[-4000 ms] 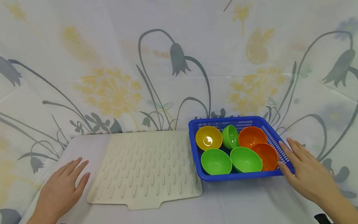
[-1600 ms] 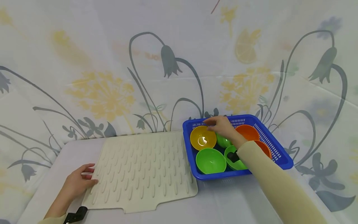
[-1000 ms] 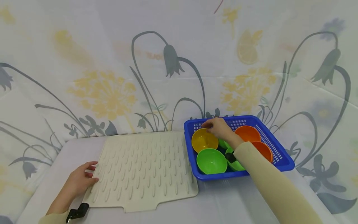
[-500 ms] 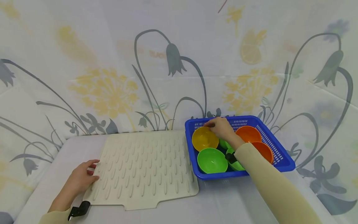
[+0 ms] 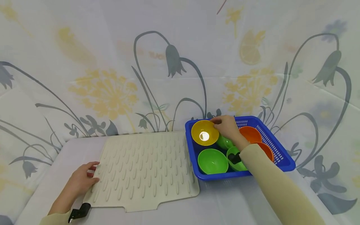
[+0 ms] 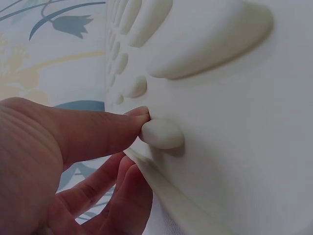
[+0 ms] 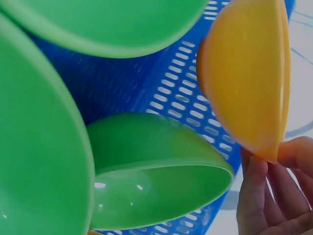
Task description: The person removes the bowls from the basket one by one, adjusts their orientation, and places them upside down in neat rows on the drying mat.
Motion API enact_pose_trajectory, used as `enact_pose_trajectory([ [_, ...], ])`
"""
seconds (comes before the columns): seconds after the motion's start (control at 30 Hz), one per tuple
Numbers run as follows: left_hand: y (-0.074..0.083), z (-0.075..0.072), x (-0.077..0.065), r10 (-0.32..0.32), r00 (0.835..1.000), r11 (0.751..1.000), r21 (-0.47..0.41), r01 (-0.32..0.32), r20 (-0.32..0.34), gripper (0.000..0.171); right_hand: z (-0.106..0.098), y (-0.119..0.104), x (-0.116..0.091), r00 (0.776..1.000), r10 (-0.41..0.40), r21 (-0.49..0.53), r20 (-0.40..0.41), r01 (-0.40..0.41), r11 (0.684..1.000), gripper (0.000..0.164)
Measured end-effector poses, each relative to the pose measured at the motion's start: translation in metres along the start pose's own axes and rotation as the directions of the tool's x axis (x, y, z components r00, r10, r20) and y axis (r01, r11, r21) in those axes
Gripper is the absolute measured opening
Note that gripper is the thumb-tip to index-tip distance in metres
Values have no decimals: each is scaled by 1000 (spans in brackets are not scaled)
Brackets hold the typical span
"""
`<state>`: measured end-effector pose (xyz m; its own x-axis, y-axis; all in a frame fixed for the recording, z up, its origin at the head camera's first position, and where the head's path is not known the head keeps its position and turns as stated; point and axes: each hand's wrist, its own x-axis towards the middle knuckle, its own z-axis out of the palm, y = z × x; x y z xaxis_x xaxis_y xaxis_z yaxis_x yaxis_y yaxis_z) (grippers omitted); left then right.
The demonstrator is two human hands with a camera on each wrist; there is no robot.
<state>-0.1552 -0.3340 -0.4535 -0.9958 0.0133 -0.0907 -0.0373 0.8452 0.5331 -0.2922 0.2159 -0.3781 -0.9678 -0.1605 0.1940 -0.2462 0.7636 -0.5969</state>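
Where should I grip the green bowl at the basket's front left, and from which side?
Probably pinch the green bowl by its far rim, from above: its mouth faces up, a gap shows behind it, and the blue basket hems in its near side.

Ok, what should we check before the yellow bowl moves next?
1. Right grip pinching the rim of the yellow bowl: ok.
2. Yellow bowl apart from the tilted green bowl: ok, a gap shows.
3. Yellow bowl over the white mat: not ok, it's at a back corner of the basket.
4. Left grip pinching the white mat's edge: ok.
5. Tilted green bowl steady: cannot tell.
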Motion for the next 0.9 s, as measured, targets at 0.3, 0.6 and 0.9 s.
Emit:
enact_pose_trajectory([
  [0.3,-4,2,-1,-4,1000,1000,-6,4,-1,64,-12,-6,-8,998,64,97,23,-66,993,25],
  [0.6,-9,1,-2,-1,1000,1000,-30,0,-16,66,-26,-23,-25,991,104,192,87,-120,974,29],
  [0.9,-6,-1,-4,-37,999,999,-36,36,-16,67,-29,-35,-44,985,107,240,133,-136,961,28],
])
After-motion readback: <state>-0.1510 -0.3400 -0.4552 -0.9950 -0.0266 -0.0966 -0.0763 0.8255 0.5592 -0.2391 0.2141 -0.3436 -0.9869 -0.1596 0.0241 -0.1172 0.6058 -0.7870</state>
